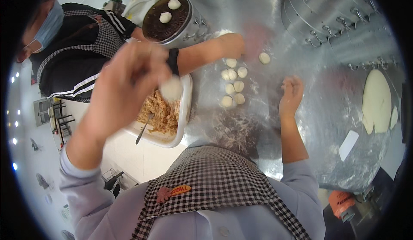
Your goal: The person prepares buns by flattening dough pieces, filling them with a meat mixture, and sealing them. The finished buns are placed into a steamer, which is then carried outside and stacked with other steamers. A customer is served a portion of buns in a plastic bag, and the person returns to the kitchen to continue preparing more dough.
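Note:
My left hand (125, 88) is raised near the camera and blurred. A pale round piece of dough (171, 89) is pinched at its fingertips, seen over the edge of a white tub (185, 111). Minced filling (163, 114) fills part of that tub, with a metal spoon (145, 127) stuck in it. Over the floured steel table (206, 123) is my right hand (292, 93), fingers loosely bent, with nothing visible in it. Between my hands, several small dough rounds (238, 86) lie in a cluster. One separate dough round (264, 58) sits farther up the table.
A co-worker's hand (230, 46) reaches across the table from the left. Two filled buns (165, 17) stand on a round steamer (193, 23). Large metal steamers (309, 10) line the far right. A big dough slab (377, 101) and a white scraper (348, 145) lie at right.

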A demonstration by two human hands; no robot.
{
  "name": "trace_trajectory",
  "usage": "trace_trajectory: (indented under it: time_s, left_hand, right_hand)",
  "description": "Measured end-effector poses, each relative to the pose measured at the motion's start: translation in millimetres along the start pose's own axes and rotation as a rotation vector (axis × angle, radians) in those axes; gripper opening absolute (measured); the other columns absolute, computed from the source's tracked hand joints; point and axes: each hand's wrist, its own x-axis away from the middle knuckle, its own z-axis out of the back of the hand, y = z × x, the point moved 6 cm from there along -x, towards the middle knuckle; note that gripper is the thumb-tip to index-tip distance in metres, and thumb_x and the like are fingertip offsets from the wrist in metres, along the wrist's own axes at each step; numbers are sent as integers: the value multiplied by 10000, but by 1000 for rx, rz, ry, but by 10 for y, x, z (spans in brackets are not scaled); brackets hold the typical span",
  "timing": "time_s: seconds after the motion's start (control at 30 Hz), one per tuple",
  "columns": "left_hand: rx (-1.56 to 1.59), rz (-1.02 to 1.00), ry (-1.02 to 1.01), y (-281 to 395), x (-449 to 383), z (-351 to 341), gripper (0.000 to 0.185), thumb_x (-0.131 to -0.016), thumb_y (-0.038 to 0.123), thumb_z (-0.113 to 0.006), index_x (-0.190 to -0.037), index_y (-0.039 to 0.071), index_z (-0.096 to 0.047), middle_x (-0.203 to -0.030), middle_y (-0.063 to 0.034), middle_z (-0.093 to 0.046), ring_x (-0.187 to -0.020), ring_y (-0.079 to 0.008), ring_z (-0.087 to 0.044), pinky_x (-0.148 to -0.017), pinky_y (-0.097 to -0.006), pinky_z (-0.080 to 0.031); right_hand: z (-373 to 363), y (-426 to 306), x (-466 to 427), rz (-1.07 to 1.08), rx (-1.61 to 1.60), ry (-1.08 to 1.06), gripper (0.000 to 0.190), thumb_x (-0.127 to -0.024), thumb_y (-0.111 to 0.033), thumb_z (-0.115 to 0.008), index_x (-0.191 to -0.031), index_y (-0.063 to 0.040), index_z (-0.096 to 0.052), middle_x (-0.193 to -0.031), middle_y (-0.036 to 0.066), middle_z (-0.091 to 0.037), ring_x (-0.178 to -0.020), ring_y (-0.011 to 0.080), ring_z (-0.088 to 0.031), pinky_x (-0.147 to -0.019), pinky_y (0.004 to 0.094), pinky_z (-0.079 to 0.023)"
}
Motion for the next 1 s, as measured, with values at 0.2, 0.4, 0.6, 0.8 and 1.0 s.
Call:
trace_trajectory:
  time_s: [0.2,0.4,0.6,0.8,1.0]
  left_hand:
    - [-111,233,-1,-871,-1353,92,268,-936,82,-634,-1175,16,-534,-942,-67,-675,-837,-111,-614,-722,-250,-502]
    - [-355,169,16,-1697,-1992,-206,355,-873,99,-677,-1190,19,-538,-965,-146,-701,-903,-301,-684,-809,-384,-522]
    - [-549,-55,159,-2049,-2101,-243,294,-832,32,-671,-1109,2,-579,-920,-158,-697,-884,-304,-682,-793,-386,-527]
    - [-540,-412,299,-1115,-1555,-196,188,-915,28,-572,-1089,1,-639,-951,-210,-692,-896,-372,-674,-787,-413,-523]
    - [-77,-328,28,-489,17,-724,278,-892,-21,-613,-1154,59,-660,-1017,-134,-691,-826,-205,-670,-717,-306,-539]
  right_hand:
    - [-345,108,581,-113,31,-307,250,-958,-42,-544,-1198,25,-552,-1143,100,-605,-1027,169,-577,-921,301,-463]
    - [-383,-22,744,60,557,-360,238,-914,-39,-581,-1147,3,-596,-1074,127,-606,-925,225,-586,-860,345,-467]
    - [-563,-164,712,101,649,-459,244,-861,-102,-630,-1080,7,-627,-1015,192,-618,-943,379,-556,-869,466,-435]
    - [-773,-158,849,186,639,-515,216,-862,-129,-665,-1030,4,-642,-910,147,-600,-893,342,-539,-830,432,-424]
    - [-938,-354,950,360,958,-379,150,-896,-132,-651,-976,-6,-643,-947,135,-630,-892,288,-568,-814,398,-449]
